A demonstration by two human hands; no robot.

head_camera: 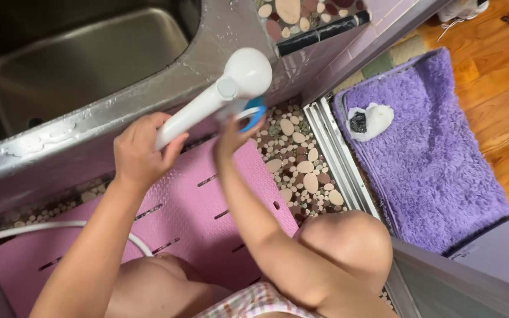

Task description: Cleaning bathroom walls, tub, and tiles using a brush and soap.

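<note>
**A:** Where did things stand at that moment?

**B:** The person's left hand (139, 154) was wrapped shut around the handle of a white plastic hand-held shower head (222, 94), holding it up in the air over the wet rim of the stainless steel bathtub (89, 65), with the round head turned towards the other hand. Its white hose (60, 227) trailed down across the pink perforated foam mat (195, 218).

**A:** And the right hand?

**B:** The right hand (231, 136) was pinched closed on a small blue tool with a white edge (254, 113), pressed just under the face of the head. I couldn't tell whether it was a brush or a scraper; most of it was hidden.

**A:** So how far along was the work?

**B:** By my reading, mid-way: the tool was against the head, so the scrubbing looked under way, not finished. The face itself was turned from view, so how clean it was I couldn't say. No water was running that I could see.

**A:** Anything else about?

**B:** A pebble-patterned floor (301, 171), and a shaggy purple bath rug (437, 159) past the door track with a crumpled white cloth (371, 121) on it.
</note>
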